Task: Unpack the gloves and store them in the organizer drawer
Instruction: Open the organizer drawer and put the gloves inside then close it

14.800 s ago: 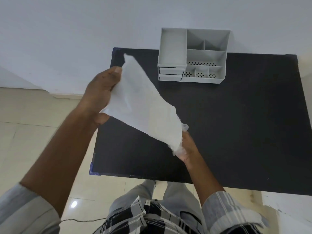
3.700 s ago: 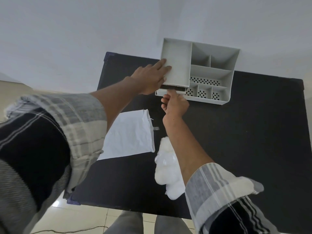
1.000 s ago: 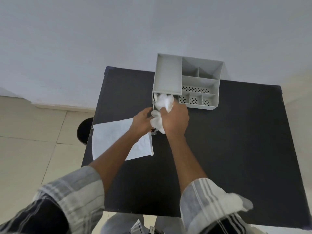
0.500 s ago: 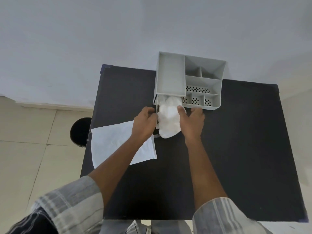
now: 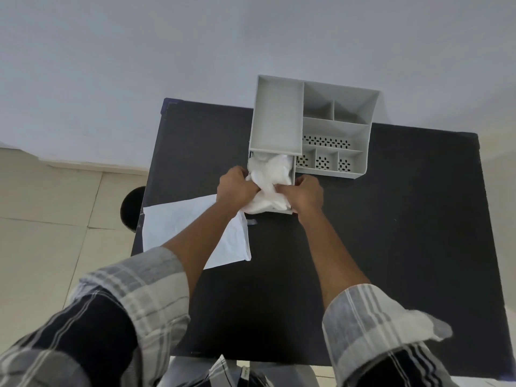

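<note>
Both your arms reach forward over the black table (image 5: 363,219), forearms bare and the plaid sleeves pushed back toward the elbows, converging on the open drawer (image 5: 291,191) at the front left of the grey desk organizer (image 5: 279,118). Your left hand (image 5: 236,188) is curled closed, knuckles up, its fingers buried in the near left edge of the white gloves (image 5: 269,177); your right hand (image 5: 304,194) is likewise closed, fingers bent inward and pinching the gloves at their near right side, the hand resting against the drawer's front corner. The gloves sit bunched and crumpled in the pulled-out drawer, filling it, with a fold spilling over its near left edge between your two hands. The organizer stands at the far edge of the table against a pale wall (image 5: 195,51); it has one deep tray on top of the drawer stack, open bins to the right, and small front compartments with perforated bottoms. The flat white packaging bag (image 5: 178,224) lies on the table's left side, partly under your left forearm, its left edge reaching the table edge. Beyond the table, beige floor tiles (image 5: 55,219) show, and a dark round object (image 5: 131,208) sits on the floor beside the table; what it is cannot be told. No writing is legible
</note>
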